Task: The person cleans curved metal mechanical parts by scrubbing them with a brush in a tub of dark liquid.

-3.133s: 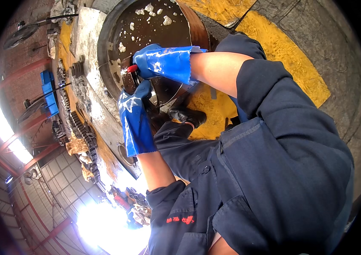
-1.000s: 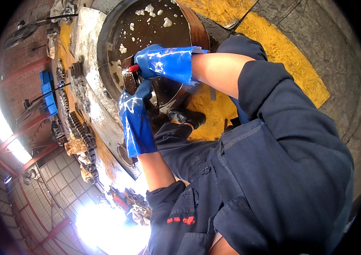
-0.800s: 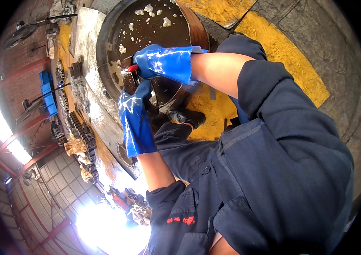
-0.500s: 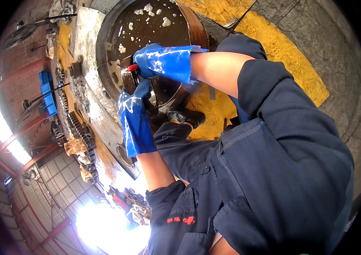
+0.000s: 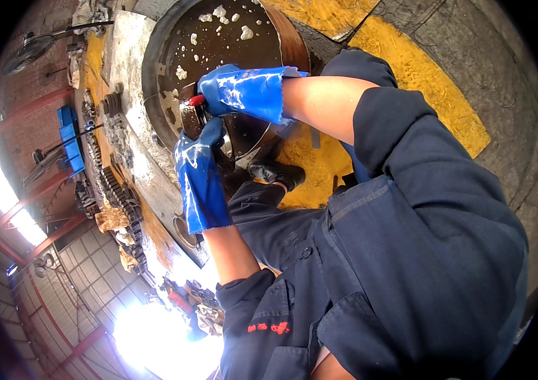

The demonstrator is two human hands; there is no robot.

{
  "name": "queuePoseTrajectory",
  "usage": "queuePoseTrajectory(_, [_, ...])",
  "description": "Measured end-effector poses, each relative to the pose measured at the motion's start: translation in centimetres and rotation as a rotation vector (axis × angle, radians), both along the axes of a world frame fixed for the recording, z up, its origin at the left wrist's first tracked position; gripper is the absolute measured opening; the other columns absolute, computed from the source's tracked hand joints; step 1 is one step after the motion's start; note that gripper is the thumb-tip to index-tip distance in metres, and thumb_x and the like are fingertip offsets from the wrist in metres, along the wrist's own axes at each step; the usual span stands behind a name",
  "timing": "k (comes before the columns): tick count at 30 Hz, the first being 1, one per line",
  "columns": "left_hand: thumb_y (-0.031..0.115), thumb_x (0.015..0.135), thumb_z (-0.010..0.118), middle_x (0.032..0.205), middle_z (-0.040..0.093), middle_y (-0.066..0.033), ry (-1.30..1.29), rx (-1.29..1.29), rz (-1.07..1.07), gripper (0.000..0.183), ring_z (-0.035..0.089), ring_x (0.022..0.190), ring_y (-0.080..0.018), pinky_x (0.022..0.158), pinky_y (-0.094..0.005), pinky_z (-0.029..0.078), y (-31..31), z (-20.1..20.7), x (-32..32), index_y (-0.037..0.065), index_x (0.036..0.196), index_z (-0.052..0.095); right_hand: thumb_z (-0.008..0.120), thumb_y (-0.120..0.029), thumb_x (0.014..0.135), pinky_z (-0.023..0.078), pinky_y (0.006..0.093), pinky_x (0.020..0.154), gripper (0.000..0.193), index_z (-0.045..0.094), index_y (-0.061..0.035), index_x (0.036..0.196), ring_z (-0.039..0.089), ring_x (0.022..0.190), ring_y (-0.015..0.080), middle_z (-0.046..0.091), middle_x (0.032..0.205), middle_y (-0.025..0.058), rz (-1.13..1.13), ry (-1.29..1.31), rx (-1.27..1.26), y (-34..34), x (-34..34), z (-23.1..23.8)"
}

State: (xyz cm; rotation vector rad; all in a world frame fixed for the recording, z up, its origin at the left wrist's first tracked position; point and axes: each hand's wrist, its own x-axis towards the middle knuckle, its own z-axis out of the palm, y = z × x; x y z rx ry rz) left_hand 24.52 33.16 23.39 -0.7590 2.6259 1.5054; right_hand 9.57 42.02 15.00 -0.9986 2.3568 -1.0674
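the dark metal part (image 5: 200, 124) sits between your gloved hands at the near rim of the drum (image 5: 155, 76) of dark foamy liquid, wet and partly hidden; how clean it is i cannot tell. your left hand (image 5: 200, 158) cups it from below, fingers curled; your right hand (image 5: 234, 94) closes around a red-tipped tool (image 5: 197, 100) against it.

Two blue-gloved hands, left hand (image 5: 200, 166) and right hand (image 5: 238, 94), around a dark metal part (image 5: 191, 120) over a foamy drum (image 5: 155, 69).
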Motion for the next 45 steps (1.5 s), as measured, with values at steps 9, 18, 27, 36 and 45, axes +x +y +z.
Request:
queuePoseTrajectory(9, [0.023, 0.091, 0.079, 0.100, 0.076, -0.0065, 0.018, 0.044, 0.038, 0.037, 0.068, 0.086, -0.0163, 0.081, -0.0317, 0.052, 0.2, -0.1, -0.1, -0.001, 0.118, 0.074, 0.075, -0.030, 0.081, 0.062, 0.0437, 0.080, 0.028, 0.084, -0.0177, 0.104, 0.078, 0.090, 0.0329, 0.081, 0.094, 0.0105, 0.008, -0.010, 0.037, -0.1, 0.0, 0.3])
queuePoseTrajectory(18, [0.026, 0.089, 0.081, 0.101, 0.076, -0.0072, 0.009, 0.050, 0.051, 0.043, 0.069, 0.087, -0.0181, 0.083, -0.0324, 0.053, 0.6, -0.1, 0.1, -0.002, 0.121, 0.072, 0.075, -0.030, 0.081, 0.062, 0.0438, 0.080, 0.027, 0.084, -0.0172, 0.103, 0.078, 0.090, 0.0344, 0.080, 0.094, 0.0120, -0.002, -0.011, 0.026, 0.3, 0.2, 0.3])
queuePoseTrajectory(27, [0.029, 0.091, 0.079, 0.101, 0.074, -0.0066, -0.078, 0.026, 0.073, 0.044, 0.067, 0.090, -0.0179, 0.083, -0.0330, 0.052, 2.9, 1.3, 0.6, 0.000, 0.123, 0.073, 0.075, -0.030, 0.081, 0.062, 0.0446, 0.078, 0.026, 0.084, -0.0190, 0.102, 0.078, 0.089, 0.0344, 0.080, 0.092, 0.0111, 0.008, 0.040, -0.091, 0.9, 0.0, -1.3])
queuePoseTrajectory(36, [0.025, 0.096, 0.071, 0.108, 0.076, -0.0117, -0.048, -0.117, 0.000, 0.036, 0.069, 0.095, -0.0223, 0.088, -0.0344, 0.052, 3.2, 2.0, 2.0, -0.002, 0.121, 0.073, 0.075, -0.027, 0.081, 0.062, 0.0434, 0.082, 0.030, 0.083, -0.0199, 0.109, 0.079, 0.094, 0.0315, 0.081, 0.103, 0.0076, 0.017, 0.105, 0.006, 1.3, 1.7, 1.2])
queuePoseTrajectory(45, [0.024, 0.093, 0.075, 0.099, 0.074, -0.0088, -0.030, -0.078, 0.060, 0.035, 0.065, 0.088, -0.0204, 0.082, -0.0349, 0.051, 3.8, 2.2, 2.0, -0.002, 0.117, 0.072, 0.072, -0.029, 0.083, 0.062, 0.0420, 0.080, 0.028, 0.084, -0.0194, 0.106, 0.079, 0.093, 0.0316, 0.081, 0.101, 0.0074, 0.024, 0.072, 0.058, 1.3, 1.4, 1.4])
